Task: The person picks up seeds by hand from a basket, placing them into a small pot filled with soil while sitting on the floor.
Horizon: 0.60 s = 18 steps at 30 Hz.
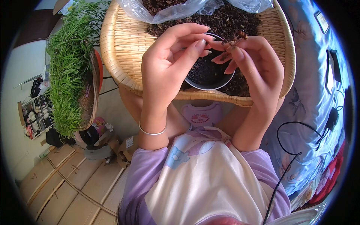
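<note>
My right hand (260, 62) pinches a dried reddish-brown plant sprig (240, 38) between thumb and fingers. My left hand (165, 60) is beside it, thumb and fingertips brought together; whatever they hold is too small to make out. Below both hands is a bowl with a pale rim (210, 87), holding small dark grains (204, 71). The bowl stands on a woven wicker tray (125, 48), partly hidden by my fingers. Loose dark-brown dried plant bits (243, 22) lie spread on the tray around it.
A clear plastic bag (168, 14) lies at the tray's far side. To the left stands a basket of green leafy plants (67, 75). Flattened cardboard (71, 187) covers the floor at lower left. Blue bedding (303, 112) with a black cable (290, 165) is on the right.
</note>
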Each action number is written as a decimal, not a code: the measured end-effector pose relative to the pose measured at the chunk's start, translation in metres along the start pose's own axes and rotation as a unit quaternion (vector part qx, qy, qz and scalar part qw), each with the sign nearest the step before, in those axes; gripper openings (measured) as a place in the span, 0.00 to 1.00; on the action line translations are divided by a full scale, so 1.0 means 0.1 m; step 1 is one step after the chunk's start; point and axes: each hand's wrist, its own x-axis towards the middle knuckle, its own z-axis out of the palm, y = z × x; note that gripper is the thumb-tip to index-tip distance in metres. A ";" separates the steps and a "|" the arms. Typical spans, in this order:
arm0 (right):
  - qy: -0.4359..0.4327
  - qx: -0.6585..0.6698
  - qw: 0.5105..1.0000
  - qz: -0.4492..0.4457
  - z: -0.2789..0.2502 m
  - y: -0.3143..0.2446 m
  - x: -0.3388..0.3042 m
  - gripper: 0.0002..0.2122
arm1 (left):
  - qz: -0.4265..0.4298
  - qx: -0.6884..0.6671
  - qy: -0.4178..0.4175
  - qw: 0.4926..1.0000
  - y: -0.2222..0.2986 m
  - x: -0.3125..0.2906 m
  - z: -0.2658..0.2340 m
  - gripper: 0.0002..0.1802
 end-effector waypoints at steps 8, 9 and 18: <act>0.002 0.049 0.999 0.013 -0.01 0.02 -0.01 0.05 | 0.000 -0.014 -0.002 1.000 -0.02 0.00 0.00 0.14; 0.004 0.062 0.998 0.012 -0.01 0.03 -0.01 0.05 | 0.002 -0.014 -0.009 1.000 -0.02 0.00 -0.01 0.15; 0.019 0.107 0.994 0.030 -0.05 0.01 -0.02 0.05 | 0.028 -0.002 -0.028 0.999 0.01 -0.01 0.01 0.18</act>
